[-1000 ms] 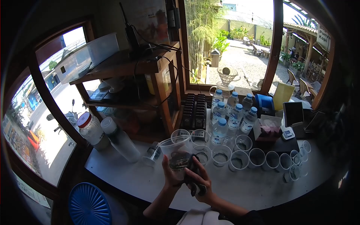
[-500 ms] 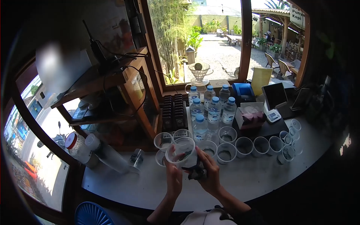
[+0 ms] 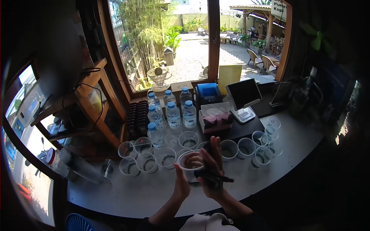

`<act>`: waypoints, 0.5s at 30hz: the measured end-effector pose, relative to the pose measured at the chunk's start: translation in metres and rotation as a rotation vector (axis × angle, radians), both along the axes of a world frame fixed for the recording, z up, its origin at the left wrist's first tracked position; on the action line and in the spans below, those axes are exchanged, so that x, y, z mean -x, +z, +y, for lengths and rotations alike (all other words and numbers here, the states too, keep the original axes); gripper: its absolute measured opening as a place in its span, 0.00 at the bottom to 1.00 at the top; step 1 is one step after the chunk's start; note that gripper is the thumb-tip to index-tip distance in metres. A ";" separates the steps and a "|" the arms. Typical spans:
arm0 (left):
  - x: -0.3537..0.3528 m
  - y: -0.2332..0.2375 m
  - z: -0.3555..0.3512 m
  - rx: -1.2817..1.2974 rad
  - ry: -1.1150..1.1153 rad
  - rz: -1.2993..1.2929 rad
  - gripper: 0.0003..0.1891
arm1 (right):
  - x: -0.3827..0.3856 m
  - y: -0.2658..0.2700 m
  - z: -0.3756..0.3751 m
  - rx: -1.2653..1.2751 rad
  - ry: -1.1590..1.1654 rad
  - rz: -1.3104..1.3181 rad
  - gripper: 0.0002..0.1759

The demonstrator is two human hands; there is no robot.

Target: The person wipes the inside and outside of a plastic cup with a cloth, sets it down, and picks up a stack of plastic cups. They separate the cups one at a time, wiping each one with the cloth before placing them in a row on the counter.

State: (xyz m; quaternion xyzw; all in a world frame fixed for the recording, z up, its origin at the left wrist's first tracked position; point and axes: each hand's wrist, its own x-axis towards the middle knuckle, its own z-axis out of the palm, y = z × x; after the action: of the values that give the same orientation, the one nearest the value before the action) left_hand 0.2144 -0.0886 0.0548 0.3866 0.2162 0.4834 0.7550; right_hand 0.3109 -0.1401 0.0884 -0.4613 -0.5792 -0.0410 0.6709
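Observation:
A clear plastic cup is upright between my hands, just above or on the counter. My left hand is closed around its left side, with the thumb up along the wall. On the right, my right hand grips a black pen-like object, its thin end pointing right. Some of its fingers are raised beside the cup's rim. Other clear cups with dark printing stand close by, including a cup to the left and a cup behind. My right hand partly hides cups behind it.
Several capped water bottles stand behind the cups. A pink tissue box, a tablet stand and a blue device are farther right. More cups line the right side. A wooden shelf rises at left.
The view has turned right. My hands have moved right along the cups. A cup now stands where they were. The black object in my right hand now shows its thin end.

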 end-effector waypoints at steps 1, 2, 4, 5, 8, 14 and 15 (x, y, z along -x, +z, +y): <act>-0.018 -0.004 -0.011 0.145 0.105 -0.080 0.44 | -0.007 -0.002 -0.004 0.117 -0.126 -0.279 0.36; -0.026 -0.017 -0.003 0.187 -0.040 -0.197 0.44 | -0.016 -0.002 -0.012 0.163 -0.076 -0.303 0.36; -0.043 0.007 -0.006 0.066 -0.054 -0.135 0.44 | -0.037 -0.001 -0.028 0.242 0.029 -0.359 0.35; -0.049 0.014 -0.010 0.012 -0.055 -0.098 0.45 | -0.051 -0.011 -0.036 0.208 0.084 -0.417 0.34; -0.082 0.013 -0.024 0.044 -0.002 -0.018 0.46 | -0.103 -0.052 -0.059 0.102 0.181 -0.561 0.31; -0.144 0.008 -0.079 -0.121 -0.337 0.093 0.51 | -0.160 -0.035 -0.083 -0.180 -0.004 -0.041 0.27; -0.152 0.006 -0.083 -0.156 -0.333 0.070 0.52 | -0.165 -0.030 -0.087 -0.206 0.029 0.065 0.28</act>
State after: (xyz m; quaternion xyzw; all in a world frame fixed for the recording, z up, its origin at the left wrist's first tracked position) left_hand 0.3665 -0.1717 0.0608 0.4912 0.1373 0.3531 0.7843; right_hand 0.4762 -0.2270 0.0582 -0.3826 -0.5562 -0.0758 0.7338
